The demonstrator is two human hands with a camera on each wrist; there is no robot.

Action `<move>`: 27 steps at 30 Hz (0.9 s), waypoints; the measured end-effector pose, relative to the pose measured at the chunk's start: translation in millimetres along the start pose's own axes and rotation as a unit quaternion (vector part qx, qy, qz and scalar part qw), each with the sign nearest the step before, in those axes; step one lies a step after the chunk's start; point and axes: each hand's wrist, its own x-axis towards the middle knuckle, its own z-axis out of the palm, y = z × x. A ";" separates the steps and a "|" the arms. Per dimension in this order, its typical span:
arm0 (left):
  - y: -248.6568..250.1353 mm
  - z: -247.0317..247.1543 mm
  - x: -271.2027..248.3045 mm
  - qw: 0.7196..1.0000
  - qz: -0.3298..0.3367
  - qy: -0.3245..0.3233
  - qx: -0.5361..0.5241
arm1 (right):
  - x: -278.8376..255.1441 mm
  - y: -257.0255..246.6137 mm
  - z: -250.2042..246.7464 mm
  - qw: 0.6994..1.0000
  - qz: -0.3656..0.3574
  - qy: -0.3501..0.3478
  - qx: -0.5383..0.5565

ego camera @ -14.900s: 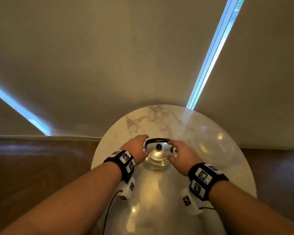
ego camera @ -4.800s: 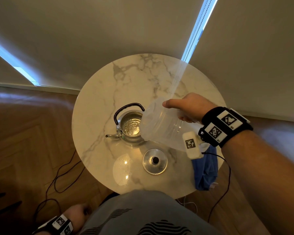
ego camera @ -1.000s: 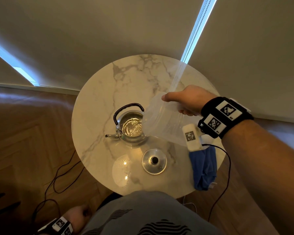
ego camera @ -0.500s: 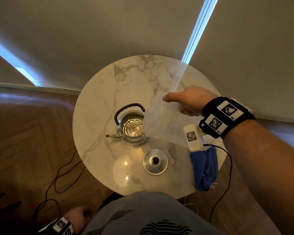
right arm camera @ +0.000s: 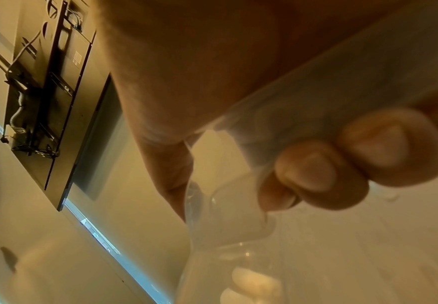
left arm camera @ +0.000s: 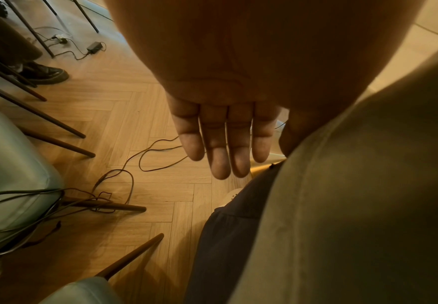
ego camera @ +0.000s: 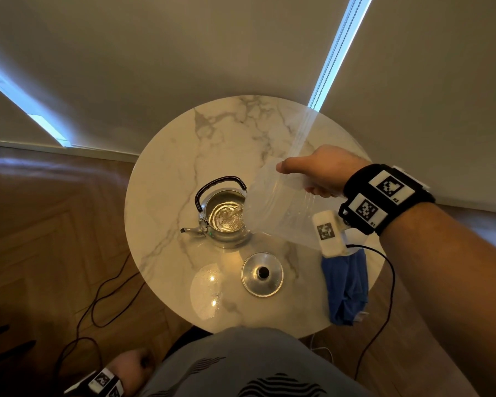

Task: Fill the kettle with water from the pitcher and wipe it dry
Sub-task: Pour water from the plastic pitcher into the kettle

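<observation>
Pitcher (ego camera: 281, 207), clear plastic, held tipped to the left over the table (ego camera: 166, 179), its lip at the right rim of the kettle (ego camera: 225, 222). Right hand (ego camera: 318, 173) wrapped round the pitcher's handle: thumb laid along the top pointing left, fingers (right arm camera: 314, 170) curled tight under it in the right wrist view. Water stands rippled inside the kettle, which sits mid-table, open, spout to the left, black handle raised at the far side. Lid (ego camera: 262, 275) rests knob up on the marble just near of the kettle, apart from it. Blue cloth (ego camera: 345, 287) lies at the near right edge of the table, partly hanging over. Left hand (left arm camera: 222, 135) down beside the person's trousers, well off the table, fingers straight and together, holding nothing, touching nothing that can be made out. Cables (left arm camera: 124, 172) trail over the wooden floor (left arm camera: 124, 107) beneath it; chair legs to the left.
</observation>
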 end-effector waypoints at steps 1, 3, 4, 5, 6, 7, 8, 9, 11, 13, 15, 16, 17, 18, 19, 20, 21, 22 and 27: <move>-1.7 1.2 3.4 1.000 -0.014 0.004 -0.003 | -0.3 -0.3 0.0 1.000 0.000 -0.001 0.000; -5.9 3.5 7.1 1.000 -0.016 0.009 0.003 | -0.5 -0.7 0.3 1.000 -0.001 -0.003 0.001; -5.0 2.0 5.6 1.000 -0.009 0.005 0.014 | -0.6 -0.9 0.5 1.000 -0.001 -0.004 0.001; -2.6 -0.3 2.5 1.000 -0.002 -0.001 0.030 | -1.0 -1.1 0.7 1.000 -0.001 -0.005 0.000; -0.9 -1.0 -1.3 0.999 0.007 -0.004 0.040 | -1.4 -1.4 0.9 1.000 -0.001 -0.006 -0.001; 0.5 -0.9 -5.0 0.999 0.014 -0.007 0.048 | -2.0 -1.8 1.0 1.000 -0.002 -0.007 -0.003; 1.4 0.6 -5.7 0.998 0.017 -0.008 0.059 | -2.4 -2.1 1.0 1.000 -0.003 -0.007 -0.006; 2.3 1.9 -5.9 0.998 0.019 -0.003 0.065 | -3.1 -2.6 0.8 1.000 -0.004 -0.006 -0.009; 3.6 2.3 -7.2 0.997 0.024 0.006 0.070 | -4.4 -3.4 0.8 1.000 -0.004 -0.007 -0.012; 2.2 3.8 -6.8 0.995 0.050 0.014 0.083 | -4.9 -3.9 0.8 1.000 -0.004 -0.010 -0.013; 1.1 4.5 -7.0 0.995 0.054 0.020 0.082 | -5.4 -4.4 0.9 1.000 -0.003 -0.012 -0.014; 0.5 4.7 -6.1 0.996 0.049 0.023 0.077 | -5.7 -4.8 1.0 1.000 -0.003 -0.012 -0.015; 0.3 4.4 -6.7 0.996 0.050 0.025 0.075 | -6.2 -5.2 0.9 1.000 -0.004 -0.012 -0.016; -0.7 4.3 -5.4 0.995 0.050 0.016 0.081 | -6.6 -5.6 0.8 1.000 -0.005 -0.013 -0.017; -0.5 3.6 -5.9 0.995 0.054 0.015 0.080 | -6.9 -5.7 0.6 1.000 -0.006 -0.012 -0.017; -2.6 3.9 -3.9 0.995 0.055 0.015 0.078 | -6.9 -5.8 0.3 1.000 -0.005 -0.012 -0.017; -3.2 3.4 -1.8 0.996 0.054 0.020 0.069 | -6.9 -5.7 0.0 1.000 -0.006 -0.012 -0.016; -5.6 4.3 2.7 0.996 0.058 0.015 0.074 | -6.7 -5.9 -0.3 1.000 -0.006 -0.013 -0.014; -18.8 12.8 16.9 0.995 0.062 0.034 0.068 | -6.8 -6.5 0.0 1.000 -0.006 -0.016 -0.014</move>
